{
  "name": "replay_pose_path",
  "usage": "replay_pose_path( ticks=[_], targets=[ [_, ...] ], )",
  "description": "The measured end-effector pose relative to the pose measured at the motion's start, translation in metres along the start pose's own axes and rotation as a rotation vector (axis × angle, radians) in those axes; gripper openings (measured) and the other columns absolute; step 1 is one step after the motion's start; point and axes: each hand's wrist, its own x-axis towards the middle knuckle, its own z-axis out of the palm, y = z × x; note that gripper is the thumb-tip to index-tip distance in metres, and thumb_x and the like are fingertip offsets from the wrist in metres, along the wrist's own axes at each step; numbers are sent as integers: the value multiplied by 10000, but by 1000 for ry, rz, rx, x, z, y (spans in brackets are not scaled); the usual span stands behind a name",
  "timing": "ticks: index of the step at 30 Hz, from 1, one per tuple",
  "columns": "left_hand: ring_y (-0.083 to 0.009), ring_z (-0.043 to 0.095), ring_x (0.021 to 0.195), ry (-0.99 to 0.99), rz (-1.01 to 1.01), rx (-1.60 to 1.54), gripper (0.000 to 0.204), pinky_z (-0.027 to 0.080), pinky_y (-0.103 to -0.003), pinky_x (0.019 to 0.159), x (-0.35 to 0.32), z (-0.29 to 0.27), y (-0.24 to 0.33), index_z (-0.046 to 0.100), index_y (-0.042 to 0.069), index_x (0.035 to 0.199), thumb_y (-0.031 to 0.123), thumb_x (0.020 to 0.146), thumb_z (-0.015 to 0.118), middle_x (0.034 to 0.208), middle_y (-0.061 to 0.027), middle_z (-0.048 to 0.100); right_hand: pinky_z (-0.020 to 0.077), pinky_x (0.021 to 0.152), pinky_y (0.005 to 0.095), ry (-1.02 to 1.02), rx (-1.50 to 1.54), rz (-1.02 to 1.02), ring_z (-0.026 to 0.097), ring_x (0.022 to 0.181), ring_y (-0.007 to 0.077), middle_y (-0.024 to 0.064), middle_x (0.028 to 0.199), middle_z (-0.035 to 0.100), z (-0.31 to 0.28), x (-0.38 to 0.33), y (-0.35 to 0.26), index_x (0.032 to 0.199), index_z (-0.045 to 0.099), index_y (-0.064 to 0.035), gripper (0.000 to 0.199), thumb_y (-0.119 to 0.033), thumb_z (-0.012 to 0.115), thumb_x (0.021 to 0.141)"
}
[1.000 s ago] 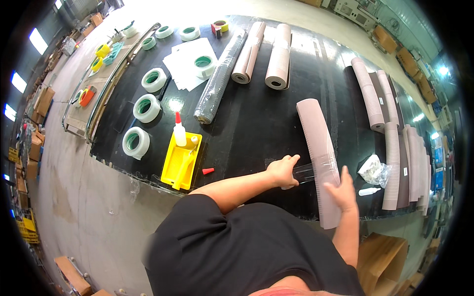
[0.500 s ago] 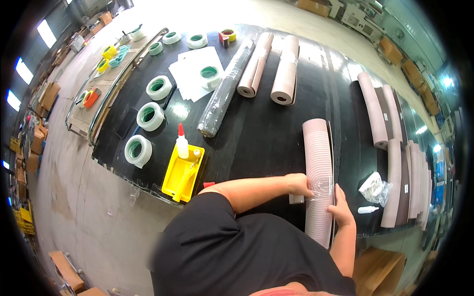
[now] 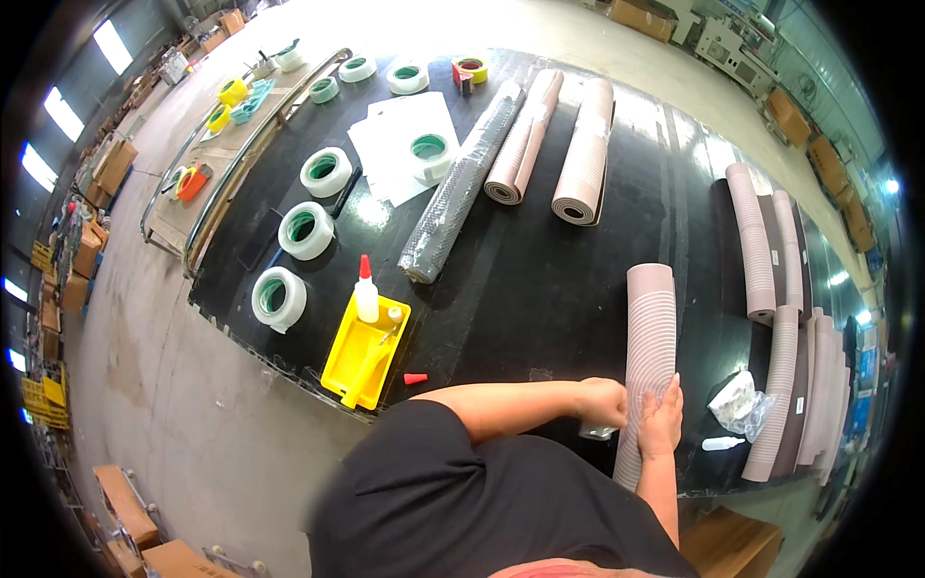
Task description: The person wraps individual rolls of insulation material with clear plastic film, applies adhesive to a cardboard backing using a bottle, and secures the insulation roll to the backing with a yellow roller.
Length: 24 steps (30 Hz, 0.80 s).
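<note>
A pinkish ribbed mat (image 3: 650, 323), rolled into a long tube, lies near the front edge of the black table. My right hand (image 3: 661, 421) rests on top of the roll with its fingers stretched out. At the roll's left side, my left hand (image 3: 603, 401) is closed with the fingers curled in; what it grips is hidden. Just below that hand a small shiny, clear-looking object (image 3: 596, 432) shows partly, its kind unclear.
Two rolled mats (image 3: 582, 159) and a wrapped dark roll (image 3: 461, 188) lie farther back. Several tape rolls (image 3: 279, 300), white sheets (image 3: 385, 144) and a yellow tray (image 3: 349, 356) with a red-capped bottle (image 3: 366, 297) are left. More mats (image 3: 785, 385), a plastic bag (image 3: 740, 407) and a white bottle (image 3: 723, 443) are right.
My right hand has gone from the roll's right side onto its top. The clear film seen on the roll's upper face no longer shows. My left hand has curled shut; the whole view has shifted.
</note>
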Motion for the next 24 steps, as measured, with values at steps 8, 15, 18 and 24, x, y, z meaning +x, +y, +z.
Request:
replay_pose_path(
  ticks=[8, 15, 18, 24],
  targets=[
    [-231, 641, 943, 320, -198, 899, 163, 446, -414, 822, -101, -41, -19, 757, 149, 803, 269, 858, 661, 1009, -60, 634, 343, 1170, 389, -277, 411, 39, 453, 1403, 372, 289, 1525, 423, -29, 22, 28, 1600, 167, -22, 1158, -277, 840, 693],
    [-268, 628, 1086, 459, -260, 891, 470, 375, -532, 1039, -118, -44, -20, 604, 104, 1157, 381, 814, 766, 1122, -82, 588, 381, 1141, 370, -386, 1128, 121, 512, 1348, 294, 183, 1457, 524, -28, 45, 38, 1583, 252, -2, 1196, -167, 866, 570],
    [-267, 620, 1116, 552, -249, 845, 468, 371, -531, 1061, -126, -45, -29, 603, 112, 1192, 345, 819, 764, 1232, -75, 591, 417, 1095, 359, -410, 1182, 81, 565, 1252, 246, 124, 1385, 574, -44, 115, -1, 1516, 408, -1, 979, -212, 821, 655],
    [-293, 606, 1180, 625, -235, 818, 489, 398, -508, 1077, -127, -50, -41, 631, 108, 1225, 304, 802, 779, 1346, -96, 589, 475, 1010, 346, -369, 974, -238, 575, 1172, 226, 201, 1368, 537, -74, 327, -119, 1563, 221, 48, 1032, -370, 799, 817]
  ],
)
